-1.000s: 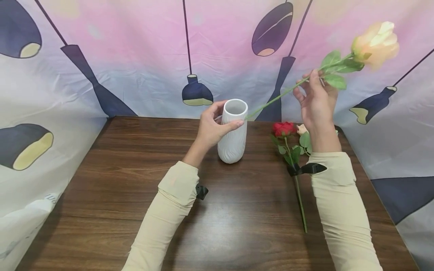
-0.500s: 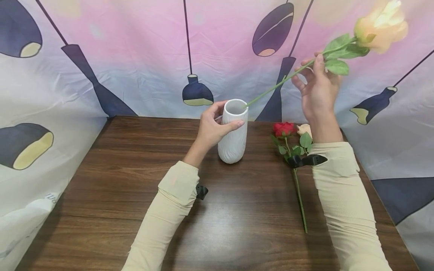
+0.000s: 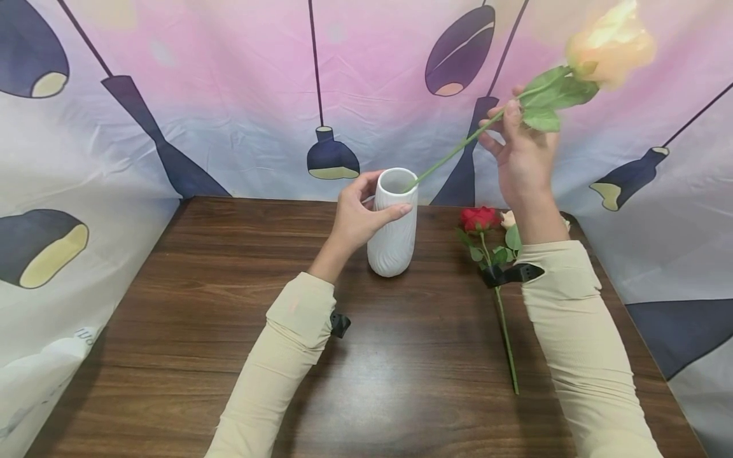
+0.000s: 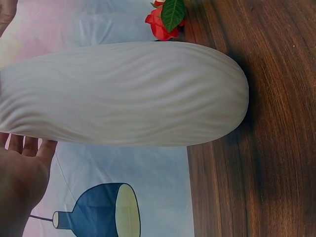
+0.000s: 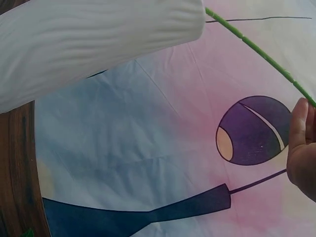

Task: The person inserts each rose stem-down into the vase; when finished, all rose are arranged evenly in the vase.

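Observation:
A white vase (image 3: 392,238) with a wavy surface stands upright near the table's back edge. My left hand (image 3: 361,213) grips it near the top, thumb across the front and fingers round the left side. Up and to the right, my right hand (image 3: 527,149) pinches the green stem of a peach rose (image 3: 609,48) just below its leaves. The stem slants down to the left, and its lower end is inside the vase mouth. In the right wrist view the stem (image 5: 266,57) meets the rim of the vase (image 5: 123,34). The left wrist view shows the vase (image 4: 133,94) from the side.
A red rose (image 3: 480,218) lies on the brown wooden table (image 3: 229,356) to the right of the vase. Beside it lies a pale rose (image 3: 508,219), partly hidden by the right arm. A printed cloth (image 3: 252,76) hangs behind the table.
My right hand has risen, then shifted left with the peach rose. The stem's end has gone from outside the vase, beside the rim, to inside its mouth. My left hand stays put.

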Motion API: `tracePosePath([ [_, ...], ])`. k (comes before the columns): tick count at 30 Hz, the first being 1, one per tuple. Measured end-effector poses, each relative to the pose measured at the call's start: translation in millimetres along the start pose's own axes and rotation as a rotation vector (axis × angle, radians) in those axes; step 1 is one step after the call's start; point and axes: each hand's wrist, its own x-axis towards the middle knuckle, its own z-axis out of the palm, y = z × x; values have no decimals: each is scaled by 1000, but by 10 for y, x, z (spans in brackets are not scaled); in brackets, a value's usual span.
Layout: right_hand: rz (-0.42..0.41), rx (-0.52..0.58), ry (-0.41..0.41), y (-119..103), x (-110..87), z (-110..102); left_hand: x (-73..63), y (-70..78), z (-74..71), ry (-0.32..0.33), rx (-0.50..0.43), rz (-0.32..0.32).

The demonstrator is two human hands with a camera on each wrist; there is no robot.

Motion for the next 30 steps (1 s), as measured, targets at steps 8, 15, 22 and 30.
tracePosePath([
  [8,-20,-106,-76,103,-42,3,7,-13,-6,-1,-2,-6],
  [15,-23,-199,-114,159,-81,11,7,10,-4,-4,-11,-7],
  [22,-15,-208,-123,207,-95,30,8,5,-10,-1,-7,-3],
  [30,0,-290,-143,253,-137,72,12,9,-10,-5,-7,1],
])
